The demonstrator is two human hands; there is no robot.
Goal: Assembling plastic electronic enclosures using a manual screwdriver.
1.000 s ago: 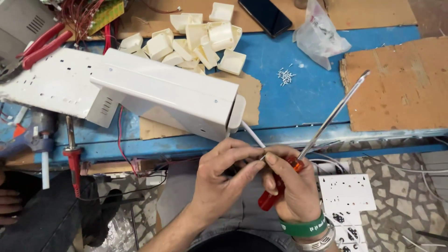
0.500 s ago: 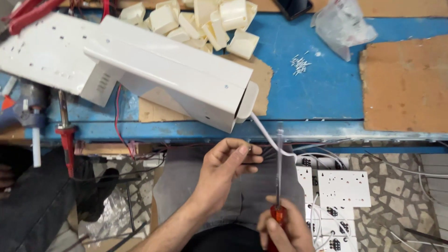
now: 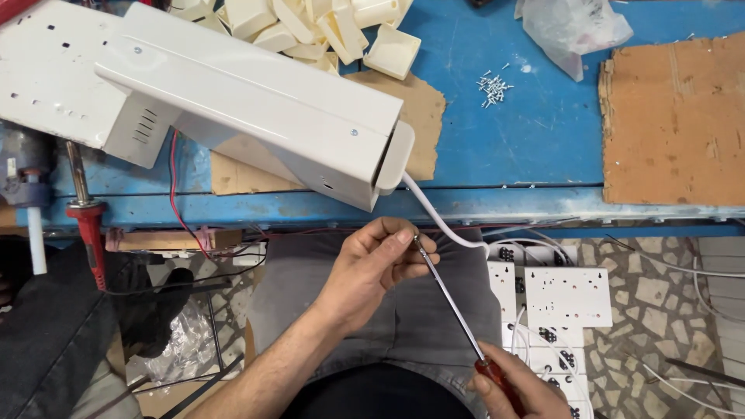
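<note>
My left hand [image 3: 372, 268] is curled in front of the bench edge, its fingertips pinched at the tip of a screwdriver [image 3: 454, 306]; something tiny may be between them, too small to tell. My right hand [image 3: 516, 392], at the bottom edge, grips the screwdriver's red handle, with the metal shaft slanting up-left to the left fingers. Above lies a long white metal housing [image 3: 256, 109] on the blue bench [image 3: 535, 132], its end cap overhanging the edge. A white cable [image 3: 434, 217] leaves that end and curves down to the right.
A pile of white plastic caps [image 3: 326, 23] sits at the back. Small screws [image 3: 493, 85] lie scattered on the blue top. Cardboard sheets [image 3: 671, 124], a plastic bag [image 3: 570, 27], a red-handled soldering iron [image 3: 85, 217] at left, white socket plates [image 3: 566, 299] on the floor.
The screwdriver has swung from upright to a slant, its tip now at my left fingertips. My right hand has dropped low and right. The view has shifted down slightly.
</note>
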